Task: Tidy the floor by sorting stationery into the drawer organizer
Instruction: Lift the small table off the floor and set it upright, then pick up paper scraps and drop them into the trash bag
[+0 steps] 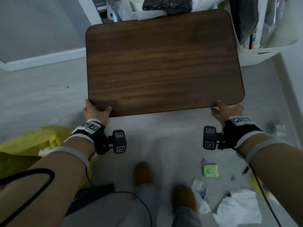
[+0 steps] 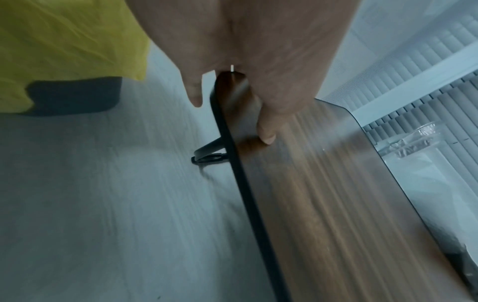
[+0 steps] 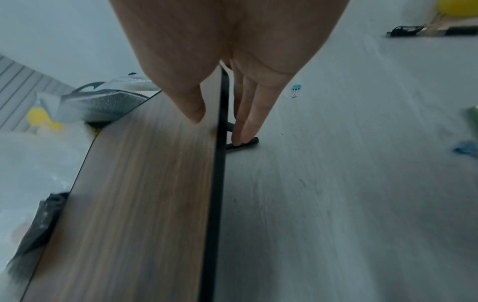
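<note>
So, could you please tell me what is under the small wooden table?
Under the table, only black legs show: one at the left edge, one near the right fingers. The tabletop covers the floor beneath, so anything lying there is hidden.

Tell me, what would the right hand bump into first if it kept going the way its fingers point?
Probably the white storage bin beyond the small wooden table. The right hand grips the table's near corner, fingers pointing along that side toward the bin. Depth is unclear.
</note>
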Available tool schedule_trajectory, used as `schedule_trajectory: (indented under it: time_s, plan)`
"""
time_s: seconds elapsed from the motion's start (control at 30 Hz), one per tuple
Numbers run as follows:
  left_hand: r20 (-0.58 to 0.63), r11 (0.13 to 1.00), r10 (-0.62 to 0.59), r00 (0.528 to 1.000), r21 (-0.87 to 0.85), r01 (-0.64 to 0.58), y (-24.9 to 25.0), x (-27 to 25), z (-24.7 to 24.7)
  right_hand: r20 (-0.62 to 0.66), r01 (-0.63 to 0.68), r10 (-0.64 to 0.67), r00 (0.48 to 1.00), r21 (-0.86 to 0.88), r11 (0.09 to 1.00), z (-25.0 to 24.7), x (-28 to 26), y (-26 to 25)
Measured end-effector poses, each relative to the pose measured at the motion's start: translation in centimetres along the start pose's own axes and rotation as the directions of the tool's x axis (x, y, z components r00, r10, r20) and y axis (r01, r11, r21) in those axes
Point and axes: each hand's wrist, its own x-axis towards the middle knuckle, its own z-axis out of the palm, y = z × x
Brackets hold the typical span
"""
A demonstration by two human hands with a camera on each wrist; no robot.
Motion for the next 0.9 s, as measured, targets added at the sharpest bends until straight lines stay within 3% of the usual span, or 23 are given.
schedule_trajectory:
  time_s: [0.07, 0.2, 0.33, 0.5, 0.63, 0.9]
  plan:
    - [0.037, 1.0, 0.0, 0.999, -0.004, 0.0, -0.5, -2.6, -0.6, 0.075, -0.041, 0.033, 0.997, 0.098, 0.994, -0.6, -2.4, 1.0]
    - [0.186, 0.996, -0.058, 0.981, 0.079, 0.044, -2.0, -11.3, -3.0, 0.2, -0.028, 0.031, 0.979, -0.02, 0.999, -3.7, -9.0, 4.1]
    - [0.259, 0.999, 0.005, 0.966, 0.044, -0.016, -2.9, -19.2, -5.2, 0.269, -0.032, 0.057, 0.961, -0.098, 0.995, -8.7, -14.2, 6.8]
    - [0.428, 0.997, 0.007, 0.904, 0.07, -0.041, -4.5, -29.4, -7.6, 0.216, -0.054, 0.083, 0.973, -0.137, 0.989, -16.4, -19.4, 9.7]
    - [0.588, 1.0, 0.011, 0.809, -0.023, 0.003, -4.9, -36.6, -11.1, 0.209, -0.071, 0.099, 0.973, -0.137, 0.988, -22.4, -24.4, 11.5]
    - [0.626, 0.974, 0.216, 0.75, -0.088, -0.207, -7.3, -46.0, -14.9, 0.239, 0.068, -0.03, 0.97, -0.15, 0.986, -29.5, -33.5, 15.9]
